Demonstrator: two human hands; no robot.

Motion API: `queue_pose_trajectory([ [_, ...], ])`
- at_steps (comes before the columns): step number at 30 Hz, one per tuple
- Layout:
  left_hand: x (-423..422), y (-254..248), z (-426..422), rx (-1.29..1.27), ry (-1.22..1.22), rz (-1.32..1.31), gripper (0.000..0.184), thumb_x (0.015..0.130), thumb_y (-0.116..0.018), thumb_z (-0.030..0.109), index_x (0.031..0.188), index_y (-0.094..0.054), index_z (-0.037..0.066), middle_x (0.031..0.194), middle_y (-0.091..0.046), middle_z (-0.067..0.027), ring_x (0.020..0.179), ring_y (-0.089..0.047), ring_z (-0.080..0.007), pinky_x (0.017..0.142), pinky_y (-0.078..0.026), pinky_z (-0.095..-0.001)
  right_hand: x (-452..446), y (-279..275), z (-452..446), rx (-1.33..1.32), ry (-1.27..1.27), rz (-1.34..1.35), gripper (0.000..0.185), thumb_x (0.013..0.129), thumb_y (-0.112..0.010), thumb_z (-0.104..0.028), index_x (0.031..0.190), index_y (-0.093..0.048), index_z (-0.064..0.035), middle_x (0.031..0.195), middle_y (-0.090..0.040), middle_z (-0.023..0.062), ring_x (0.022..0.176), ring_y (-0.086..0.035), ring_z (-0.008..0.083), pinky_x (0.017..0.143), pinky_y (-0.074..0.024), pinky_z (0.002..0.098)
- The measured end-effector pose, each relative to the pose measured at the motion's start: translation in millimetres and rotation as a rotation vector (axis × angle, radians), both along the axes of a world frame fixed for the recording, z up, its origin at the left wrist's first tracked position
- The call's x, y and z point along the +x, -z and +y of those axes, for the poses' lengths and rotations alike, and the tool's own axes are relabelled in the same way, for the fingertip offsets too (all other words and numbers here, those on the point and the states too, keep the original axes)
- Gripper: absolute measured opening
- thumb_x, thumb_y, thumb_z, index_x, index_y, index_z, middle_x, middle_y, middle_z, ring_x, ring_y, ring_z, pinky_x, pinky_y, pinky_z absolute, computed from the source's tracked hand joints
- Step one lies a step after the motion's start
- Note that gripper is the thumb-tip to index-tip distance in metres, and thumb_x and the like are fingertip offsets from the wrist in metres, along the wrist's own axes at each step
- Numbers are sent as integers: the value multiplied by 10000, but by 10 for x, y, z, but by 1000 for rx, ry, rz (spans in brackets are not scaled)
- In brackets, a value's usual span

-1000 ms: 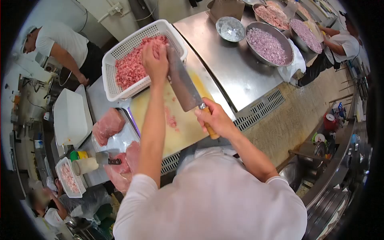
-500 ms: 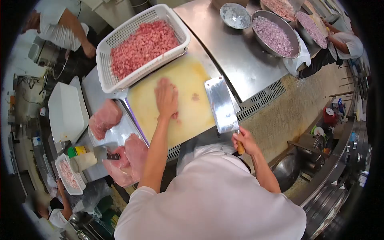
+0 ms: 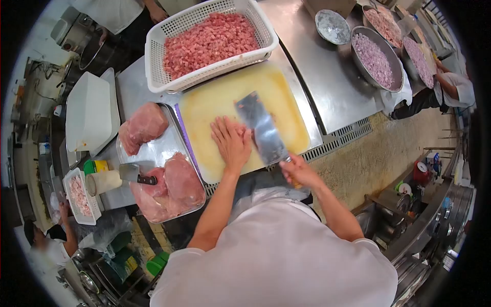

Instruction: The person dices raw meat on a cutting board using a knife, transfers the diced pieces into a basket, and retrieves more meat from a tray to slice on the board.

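On the yellowed cutting board (image 3: pixel 286 97), my left hand (image 3: pixel 231 143) lies flat with its fingers spread. A few meat scraps show beside it, partly hidden by the blade. My right hand (image 3: pixel 299 171) is wrapped round the handle of a wide cleaver (image 3: pixel 262 129), whose blade is over the board just right of my left hand. Small meat bits cling near the blade's far end. Beyond the board stands a white perforated basket (image 3: pixel 225 72) of diced pink meat (image 3: pixel 212 43). Left of the board, a metal tray (image 3: pixel 166 146) holds large raw meat pieces (image 3: pixel 184 180).
A second knife (image 3: pixel 134 174) rests on the meat tray's left side, beside a cloudy container (image 3: pixel 105 181). Farther left are a white tub (image 3: pixel 89 112) and a small white basket (image 3: pixel 82 199). Metal bowls (image 3: pixel 376 59) stand at upper right. Parts of other people show at the edges.
The cleaver has swung from the board's right side to over its middle, beside my left hand. My left hand left the meat basket and now rests on the board. The whole view has shifted.
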State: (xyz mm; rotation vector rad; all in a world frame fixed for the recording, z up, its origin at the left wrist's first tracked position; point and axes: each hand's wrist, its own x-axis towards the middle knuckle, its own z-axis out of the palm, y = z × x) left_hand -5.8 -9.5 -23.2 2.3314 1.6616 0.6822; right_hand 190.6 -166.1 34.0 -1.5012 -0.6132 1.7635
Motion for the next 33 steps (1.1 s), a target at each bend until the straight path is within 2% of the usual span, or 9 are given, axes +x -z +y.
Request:
queue_pose_trajectory([
  [8,99,42,173,0,-136,-578,614,1056,-543,208,1557,-372,-104,1639,-335,-332,1545,-280,-498,1275,-216,-539,-474,-120,132,132,-141,124,290,1039,-671,-206,1280,-617,-55,689,-561,-15,578,-538,79,523,-445,263],
  [14,340,-1530,943,277,36,-736,501,1092,-475,173,1524,-447,-78,1622,-405,-289,1541,-329,-453,1271,-248,-493,-326,-1008,266,345,-153,-185,288,1011,-710,-234,1199,-625,-33,676,-514,-18,563,-511,85,520,-437,270],
  [16,327,-1934,1665,304,99,-717,342,1076,-510,181,1266,-697,-34,1264,-718,-219,1231,-642,-388,1087,-454,-462,-283,-1258,313,352,-89,-229,284,1005,-714,-235,1178,-618,-31,675,-514,-16,566,-518,83,522,-437,271],
  [17,347,-2050,2058,276,117,-731,319,1058,-553,224,1120,-753,-17,1060,-765,-201,1031,-706,-400,954,-509,-480,-266,-1313,316,350,-60,-249,283,1002,-717,-235,1168,-615,-29,675,-514,-15,568,-522,83,522,-437,271],
  [19,368,-2073,2641,358,-32,-606,270,1033,-606,211,1046,-757,-13,969,-769,-173,925,-732,-354,867,-543,-457,-250,-1082,271,425,79,-241,262,998,-716,-210,1159,-635,-20,689,-527,-16,550,-520,79,510,-431,271],
  [22,339,-2360,2215,520,75,-715,216,1012,-650,175,1012,-740,-21,938,-762,-165,852,-730,-287,796,-556,-410,-191,-964,72,321,221,-246,232,993,-716,-181,1151,-655,-22,694,-534,-20,546,-509,71,497,-434,271],
  [25,275,-1602,1794,191,241,-620,176,995,-691,167,1004,-745,-1,890,-757,-149,820,-717,-234,768,-553,-376,-45,-682,-227,214,313,-253,214,989,-716,-165,1146,-662,-29,690,-546,-19,538,-510,73,491,-439,272],
  [28,116,-413,1574,57,414,-338,66,902,-694,53,934,-736,13,879,-717,-180,822,-707,-352,763,-545,-433,33,-373,-489,162,334,-307,182,988,-714,-161,1116,-664,-42,679,-571,-9,520,-520,85,482,-445,276],
  [33,83,-249,1244,-159,324,-281,14,863,-684,-1,870,-678,8,899,-701,-190,817,-697,-371,764,-541,-454,56,-275,-485,116,364,-320,197,996,-700,-165,1132,-640,-35,651,-570,-5,504,-529,90,476,-445,286],
])
